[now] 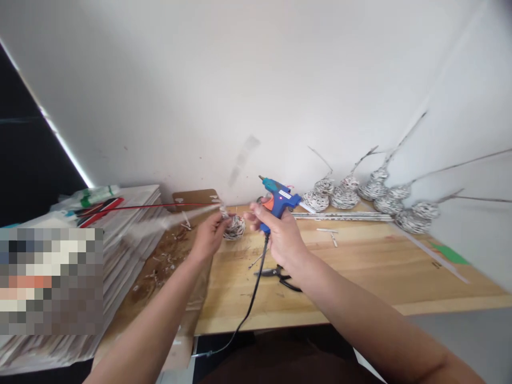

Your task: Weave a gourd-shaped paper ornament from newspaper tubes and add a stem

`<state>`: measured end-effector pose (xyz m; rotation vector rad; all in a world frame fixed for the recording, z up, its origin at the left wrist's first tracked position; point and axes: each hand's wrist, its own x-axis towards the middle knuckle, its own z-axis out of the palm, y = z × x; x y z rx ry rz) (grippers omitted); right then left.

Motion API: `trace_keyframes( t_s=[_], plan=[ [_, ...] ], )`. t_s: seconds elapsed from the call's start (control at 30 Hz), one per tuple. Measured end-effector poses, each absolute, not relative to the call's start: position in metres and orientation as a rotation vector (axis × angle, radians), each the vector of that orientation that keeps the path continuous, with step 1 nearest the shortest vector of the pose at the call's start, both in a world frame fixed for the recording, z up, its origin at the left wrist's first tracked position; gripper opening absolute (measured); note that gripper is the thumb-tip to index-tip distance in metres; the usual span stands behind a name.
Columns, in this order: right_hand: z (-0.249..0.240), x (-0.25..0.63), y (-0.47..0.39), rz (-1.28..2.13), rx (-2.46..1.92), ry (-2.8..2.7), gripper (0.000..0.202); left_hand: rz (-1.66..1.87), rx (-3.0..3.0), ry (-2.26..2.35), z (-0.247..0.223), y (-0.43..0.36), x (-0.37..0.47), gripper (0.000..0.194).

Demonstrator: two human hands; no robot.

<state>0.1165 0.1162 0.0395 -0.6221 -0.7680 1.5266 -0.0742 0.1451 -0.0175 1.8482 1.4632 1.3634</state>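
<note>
My right hand [280,229] is wrapped round the handle of a blue hot glue gun [280,197], whose teal nozzle points up and to the left. A black cord hangs from its grip. My left hand [210,233] pinches the upper part of a small woven paper gourd [234,228], above the table beside the glue gun. A pale paper strip [172,218], smeared by motion, stretches leftward from the gourd's top. Below the right hand lies a pair of black-handled pruning shears [276,273] on the wooden table [360,272].
Several woven paper gourds [346,197] with long stems stand along the wall at the right. Rolled paper sticks [344,216] lie before them. A tall stack of newspapers [132,240] fills the left side, next to a brown board [168,261] strewn with scraps.
</note>
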Motion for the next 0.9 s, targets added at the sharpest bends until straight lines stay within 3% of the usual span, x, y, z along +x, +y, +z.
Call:
trace_keyframes(
  t_s=[0.23, 0.47, 0.7, 0.9],
  plan=[
    [-0.022, 0.218, 0.084, 1.646, -0.806, -0.725, 0.034, 1.408, 1.490, 1.310, 0.019, 0.168, -0.065, 0.052],
    [-0.054, 0.280, 0.053, 1.581, -0.839, -0.295, 0.035, 1.126, 1.680, 1.127, 0.047, 0.194, 0.030, 0.053],
    [-0.058, 0.297, 0.043, 1.480, -0.856, -0.246, 0.043, 0.980, 2.219, 0.839, 0.079, 0.221, 0.173, 0.029],
    [-0.072, 0.314, 0.032, 1.479, -0.841, -0.265, 0.036, 0.837, 2.495, 0.925, 0.067, 0.251, 0.284, 0.025]
  ],
)
